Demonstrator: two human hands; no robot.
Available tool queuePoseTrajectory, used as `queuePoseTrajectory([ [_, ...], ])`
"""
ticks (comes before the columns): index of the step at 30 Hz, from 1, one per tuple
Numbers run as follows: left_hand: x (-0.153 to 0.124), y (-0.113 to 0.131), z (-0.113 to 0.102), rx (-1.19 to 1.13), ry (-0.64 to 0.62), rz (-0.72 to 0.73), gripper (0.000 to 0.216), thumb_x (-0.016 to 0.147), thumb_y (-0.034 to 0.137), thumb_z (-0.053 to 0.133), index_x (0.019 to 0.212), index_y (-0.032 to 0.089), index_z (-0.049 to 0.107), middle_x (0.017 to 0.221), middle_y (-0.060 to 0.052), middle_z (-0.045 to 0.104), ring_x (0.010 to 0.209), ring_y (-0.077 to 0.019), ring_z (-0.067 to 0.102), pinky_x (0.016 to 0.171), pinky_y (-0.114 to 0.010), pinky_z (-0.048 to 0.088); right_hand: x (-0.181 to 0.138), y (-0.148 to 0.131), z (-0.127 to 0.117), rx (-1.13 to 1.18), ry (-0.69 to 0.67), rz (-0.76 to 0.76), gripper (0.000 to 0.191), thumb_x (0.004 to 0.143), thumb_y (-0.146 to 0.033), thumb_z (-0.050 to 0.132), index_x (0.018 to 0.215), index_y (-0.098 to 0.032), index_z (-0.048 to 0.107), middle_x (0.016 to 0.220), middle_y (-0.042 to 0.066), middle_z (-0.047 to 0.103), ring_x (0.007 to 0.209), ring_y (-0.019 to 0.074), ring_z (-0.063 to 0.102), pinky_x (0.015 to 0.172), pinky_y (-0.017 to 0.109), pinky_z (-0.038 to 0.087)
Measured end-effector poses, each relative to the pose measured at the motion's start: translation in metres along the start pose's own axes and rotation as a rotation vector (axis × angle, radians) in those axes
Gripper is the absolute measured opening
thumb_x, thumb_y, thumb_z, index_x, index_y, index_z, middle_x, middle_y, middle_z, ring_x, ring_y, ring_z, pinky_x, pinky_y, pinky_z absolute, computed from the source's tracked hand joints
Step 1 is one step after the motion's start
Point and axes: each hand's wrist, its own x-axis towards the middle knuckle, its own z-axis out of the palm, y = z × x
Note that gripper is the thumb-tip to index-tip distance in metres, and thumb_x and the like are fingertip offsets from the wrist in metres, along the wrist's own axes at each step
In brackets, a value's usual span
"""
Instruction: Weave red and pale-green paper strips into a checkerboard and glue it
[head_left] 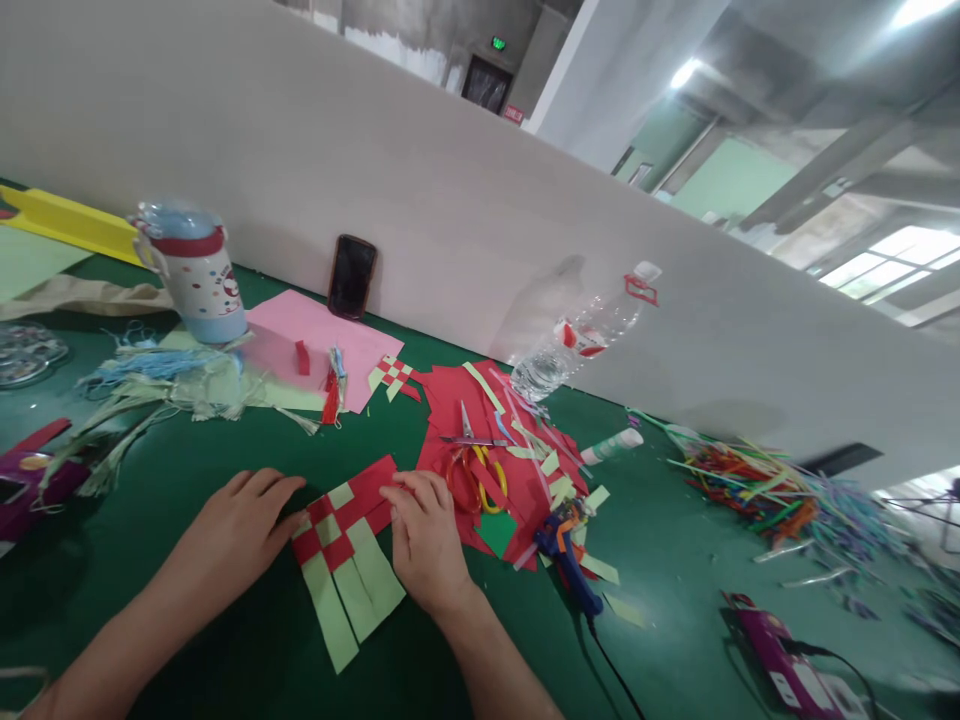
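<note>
A: Where's the woven paper piece [337,550]?
B: Flat on the green tabletop [652,530], between the 2 hands.
A: How far along does it look?
B: Partway, I'd judge. The left part is a red and pale green checker; the pale green strips [369,585] run loose towards the person, and the red paper [370,493] at the upper right looks mostly uncrossed. Those loose parts seem to be what's left.
A: And the fingers?
B: On the left hand [251,520], thumb and forefinger are apart at the piece's left edge. The right hand [433,545] has its fingers curled at the red end; I can't tell whether they pinch it.
A: Anything in the way?
B: Nothing but the hands seems to touch the piece. Just right of the right hand, though, a red paper pile [442,405] carries 2 pairs of scissors [491,485] and a green paper scrap [496,534]. A blue glue gun [576,575] lies at its near edge, trailing a cord [616,672].
A: Further back?
B: A small checkered piece [393,374] beside a pink sheet [319,335], a phone [352,277] leaning on the partition [450,220], and a clear bottle [589,335].
</note>
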Motion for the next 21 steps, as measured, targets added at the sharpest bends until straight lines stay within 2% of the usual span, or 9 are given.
queuePoseTrajectory([
  [4, 0.008, 0.013, 0.0, -0.016, -0.034, -0.05, 0.042, 0.095, 0.045, 0.049, 0.115, 0.017, 0.072, 0.111, -0.016, 0.073, 0.101, -0.0349, 0.065, 0.087, -0.047, 0.048, 0.002, 0.0, -0.009, -0.066, -0.045, -0.033, 0.042, 0.091, -0.007, 0.051, 0.127, -0.02, 0.067, 0.134, 0.014, 0.064, 0.128, 0.032, 0.049, 0.106, 0.054, 0.048],
  [8, 0.017, 0.018, 0.001, -0.039, -0.08, -0.055, 0.034, 0.085, 0.045, 0.058, 0.101, 0.018, 0.071, 0.103, -0.015, 0.071, 0.095, -0.0364, 0.063, 0.083, -0.045, 0.045, -0.002, 0.01, -0.04, -0.121, 0.07, 0.009, 0.042, 0.094, -0.006, 0.046, 0.128, -0.02, 0.067, 0.133, 0.015, 0.063, 0.128, 0.03, 0.049, 0.11, 0.053, 0.047],
  [12, 0.021, 0.013, 0.004, -0.105, -0.119, -0.046, 0.03, 0.082, 0.048, 0.055, 0.085, 0.021, 0.067, 0.095, -0.015, 0.068, 0.091, -0.0369, 0.062, 0.085, -0.047, 0.043, -0.023, 0.03, -0.073, -0.164, 0.14, 0.062, 0.037, 0.096, -0.008, 0.045, 0.123, -0.019, 0.069, 0.127, 0.014, 0.065, 0.126, 0.028, 0.052, 0.107, 0.049, 0.05],
  [16, 0.024, 0.009, 0.006, -0.179, -0.148, -0.054, 0.027, 0.08, 0.049, 0.054, 0.081, 0.024, 0.063, 0.093, -0.014, 0.069, 0.091, -0.0365, 0.063, 0.087, -0.047, 0.041, -0.05, 0.058, -0.097, -0.277, 0.137, 0.177, 0.033, 0.098, -0.013, 0.045, 0.119, -0.019, 0.071, 0.122, 0.014, 0.067, 0.12, 0.0274, 0.058, 0.105, 0.047, 0.051],
  [18, 0.024, 0.009, 0.006, -0.213, -0.168, -0.093, 0.027, 0.079, 0.051, 0.055, 0.08, 0.025, 0.06, 0.091, -0.013, 0.07, 0.09, -0.0358, 0.064, 0.081, -0.044, 0.042, -0.059, 0.071, -0.107, -0.322, 0.124, 0.243, 0.033, 0.098, -0.017, 0.046, 0.119, -0.018, 0.071, 0.123, 0.014, 0.068, 0.119, 0.0282, 0.059, 0.106, 0.047, 0.05],
  [21, 0.023, 0.008, 0.005, -0.278, -0.215, -0.165, 0.022, 0.079, 0.049, 0.056, 0.081, 0.026, 0.057, 0.079, -0.008, 0.07, 0.076, -0.0312, 0.066, 0.067, -0.038, 0.04, -0.066, 0.087, -0.125, -0.344, 0.116, 0.306, 0.033, 0.099, -0.019, 0.047, 0.123, -0.018, 0.07, 0.125, 0.013, 0.069, 0.121, 0.0283, 0.06, 0.109, 0.046, 0.048],
])
